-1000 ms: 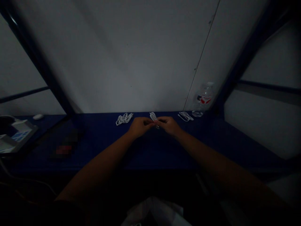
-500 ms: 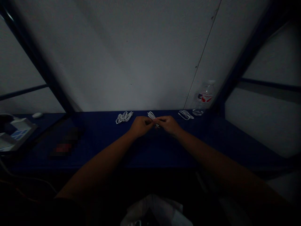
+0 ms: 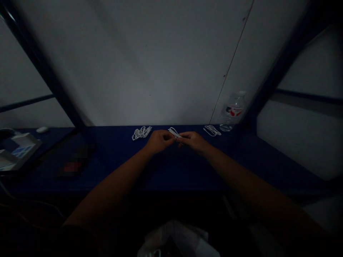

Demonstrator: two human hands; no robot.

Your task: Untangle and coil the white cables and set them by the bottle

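A folded bundle of white cable (image 3: 174, 132) is pinched between my two hands above the blue tabletop (image 3: 182, 175). My left hand (image 3: 160, 141) is closed, its thumb and fingertips meeting at the bundle's left side. From the other side my right hand (image 3: 193, 141) grips it with thumb and forefinger. Looped ends stick up past the fingers, while the lower part is mostly hidden by them. Left of my hands lies a tangled pile of white cables (image 3: 142, 132). To the right rests one loosely coiled white cable (image 3: 212, 130).
A clear plastic bottle (image 3: 232, 111) with a red label stands by the back wall at right. White equipment (image 3: 20, 151) and a small white rounded object (image 3: 42, 130) are at far left. A blurred dark and red item (image 3: 72, 167) lies left. Blue posts rise on both sides.
My fingers have shifted slightly around the cable bundle, and more of its middle is covered by my right hand. The other things lie as before.
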